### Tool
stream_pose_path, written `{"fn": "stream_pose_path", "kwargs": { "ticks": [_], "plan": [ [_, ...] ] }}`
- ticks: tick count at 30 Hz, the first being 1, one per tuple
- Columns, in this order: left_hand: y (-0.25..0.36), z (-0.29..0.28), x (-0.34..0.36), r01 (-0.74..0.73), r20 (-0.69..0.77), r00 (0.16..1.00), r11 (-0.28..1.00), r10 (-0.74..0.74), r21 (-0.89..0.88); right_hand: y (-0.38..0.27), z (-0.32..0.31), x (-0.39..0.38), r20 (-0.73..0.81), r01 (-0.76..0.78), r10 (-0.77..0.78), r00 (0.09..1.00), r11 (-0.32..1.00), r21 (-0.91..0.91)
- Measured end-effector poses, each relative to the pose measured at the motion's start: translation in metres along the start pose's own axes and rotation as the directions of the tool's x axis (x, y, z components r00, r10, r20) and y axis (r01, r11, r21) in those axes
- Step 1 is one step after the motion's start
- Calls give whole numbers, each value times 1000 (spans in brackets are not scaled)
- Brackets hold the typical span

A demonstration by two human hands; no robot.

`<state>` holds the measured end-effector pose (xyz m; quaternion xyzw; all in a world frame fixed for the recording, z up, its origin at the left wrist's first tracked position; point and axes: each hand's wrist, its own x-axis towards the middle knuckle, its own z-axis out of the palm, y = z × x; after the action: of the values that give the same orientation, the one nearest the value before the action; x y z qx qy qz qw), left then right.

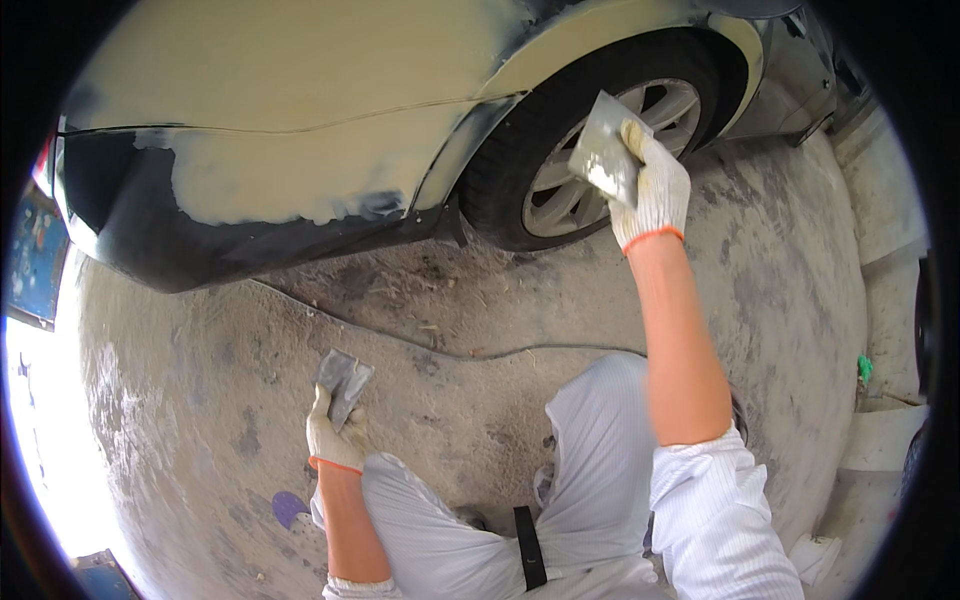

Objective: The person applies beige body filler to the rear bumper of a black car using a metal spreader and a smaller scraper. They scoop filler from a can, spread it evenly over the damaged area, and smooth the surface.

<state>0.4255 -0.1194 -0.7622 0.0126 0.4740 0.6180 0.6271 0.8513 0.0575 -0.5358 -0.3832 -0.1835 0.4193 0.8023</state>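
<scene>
In my gloved right hand [655, 185] I grip a wide metal putty knife [606, 150], raised in front of the car wheel [555, 190]. A whitish smear shows on its blade. Low on the left, my gloved left hand [335, 432] holds a smaller grey putty spreader [345, 380] with dried filler on it, over the floor. Both gloves are white knit with orange cuffs. The car body [320, 60] ahead is coated in pale yellow filler, with dark bare patches along the bumper [230, 245] and wheel arch. Neither blade appears to touch the car.
A thin dark hose or cable [470, 355] lies across the stained concrete floor [200, 380]. At the left on the floor is a purple flat piece [288, 508]. A green scrap [865, 368] sits at the far right. My bent knees are close below.
</scene>
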Motion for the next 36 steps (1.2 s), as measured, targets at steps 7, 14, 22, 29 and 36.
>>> {"fn": "stream_pose_path", "kwargs": {
  "ticks": [7,14,22,29,36],
  "plan": [
    [-2,-5,12,39,-34,999,996,-42,-77,11,-4,-14,251,-115,188,950,953,-280],
    [-1,1,6,17,-77,997,999,-19,-32,16,4,-9,300,-130,228,926,941,-313],
    [-1,3,6,19,-28,999,998,-20,-59,10,14,-13,261,-161,244,934,940,-300],
    [0,4,3,11,-62,998,999,-8,42,11,7,7,250,-6,131,959,894,-448],
    [1,-2,3,15,-38,999,998,-17,-53,-10,-26,8,25,-20,31,999,934,-358]
  ]
}}
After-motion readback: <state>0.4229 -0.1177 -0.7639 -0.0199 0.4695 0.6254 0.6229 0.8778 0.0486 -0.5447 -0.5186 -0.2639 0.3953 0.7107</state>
